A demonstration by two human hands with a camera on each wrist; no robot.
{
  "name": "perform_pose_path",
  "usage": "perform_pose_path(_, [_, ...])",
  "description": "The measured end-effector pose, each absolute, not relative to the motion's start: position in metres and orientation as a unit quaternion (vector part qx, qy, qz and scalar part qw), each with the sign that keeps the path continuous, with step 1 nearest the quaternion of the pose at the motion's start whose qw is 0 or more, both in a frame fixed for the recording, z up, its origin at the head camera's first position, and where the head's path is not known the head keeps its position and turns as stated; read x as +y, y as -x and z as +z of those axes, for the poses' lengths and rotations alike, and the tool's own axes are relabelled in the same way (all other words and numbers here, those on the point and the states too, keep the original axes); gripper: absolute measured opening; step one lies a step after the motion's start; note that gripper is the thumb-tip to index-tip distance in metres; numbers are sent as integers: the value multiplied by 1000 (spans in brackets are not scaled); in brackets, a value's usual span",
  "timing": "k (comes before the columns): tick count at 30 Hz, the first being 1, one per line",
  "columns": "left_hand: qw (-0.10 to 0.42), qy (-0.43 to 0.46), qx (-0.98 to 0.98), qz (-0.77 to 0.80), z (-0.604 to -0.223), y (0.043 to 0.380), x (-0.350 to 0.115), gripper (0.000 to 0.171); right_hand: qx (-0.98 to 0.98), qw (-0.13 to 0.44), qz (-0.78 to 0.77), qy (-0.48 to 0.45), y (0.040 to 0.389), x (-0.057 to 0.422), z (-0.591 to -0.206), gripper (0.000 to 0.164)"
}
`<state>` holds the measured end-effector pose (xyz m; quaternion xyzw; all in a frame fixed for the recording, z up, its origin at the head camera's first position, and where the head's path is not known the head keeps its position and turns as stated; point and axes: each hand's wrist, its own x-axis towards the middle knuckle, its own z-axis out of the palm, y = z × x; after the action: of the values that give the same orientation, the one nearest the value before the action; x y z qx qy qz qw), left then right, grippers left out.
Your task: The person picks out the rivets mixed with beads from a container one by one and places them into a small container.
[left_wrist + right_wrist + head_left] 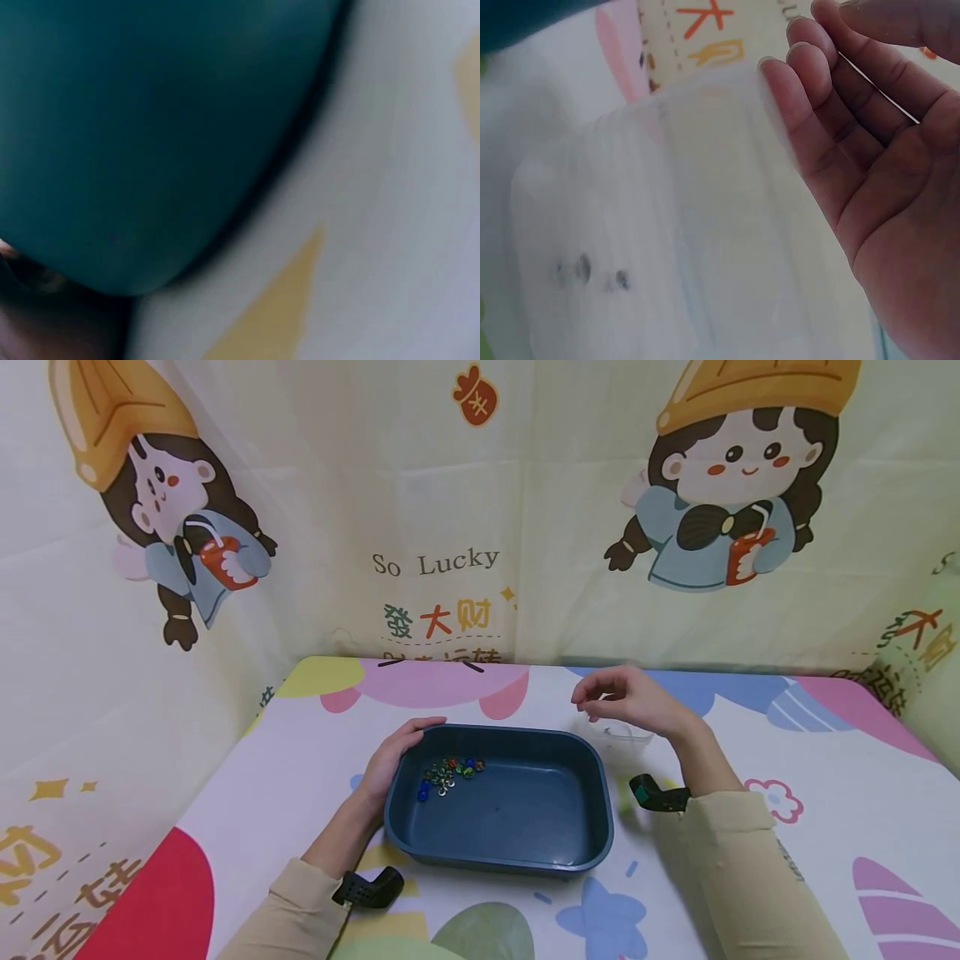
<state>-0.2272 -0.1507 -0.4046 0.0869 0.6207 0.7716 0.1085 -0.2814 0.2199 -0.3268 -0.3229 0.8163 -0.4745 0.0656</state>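
My left hand (386, 764) rests against the left side of a dark blue plastic basin (498, 864), its fingers reaching along the outside to the back left corner. Inside, toward the left, lies a small pile of blue, green and reddish marbles or beads with small shiny metal pieces (448, 770). Beyond the basin's back right corner, my right hand (637, 700) hovers over a clear plastic box (727, 210). Its fingers are loosely bent and nothing shows between them. A few tiny dark or silvery pieces (583, 268) show through the box.
The table carries a colourful printed cloth (795, 735). A pale printed curtain (330, 485) hangs behind and at both sides. Black bands (369, 888) sit on both wrists, over beige sleeves. In the left wrist view the basin's wall (150, 150) fills much of the picture.
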Motion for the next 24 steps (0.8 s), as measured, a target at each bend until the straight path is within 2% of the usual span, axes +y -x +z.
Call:
perform_pose_path(10, [108,-88,619,773,-405,228,-151,44,808,63,-475,341,273,205,-312,16])
perform_pose_path(24, [108,-90,627,766,-405,229,-151,45,802,94,-471,356,269,184,-309,19])
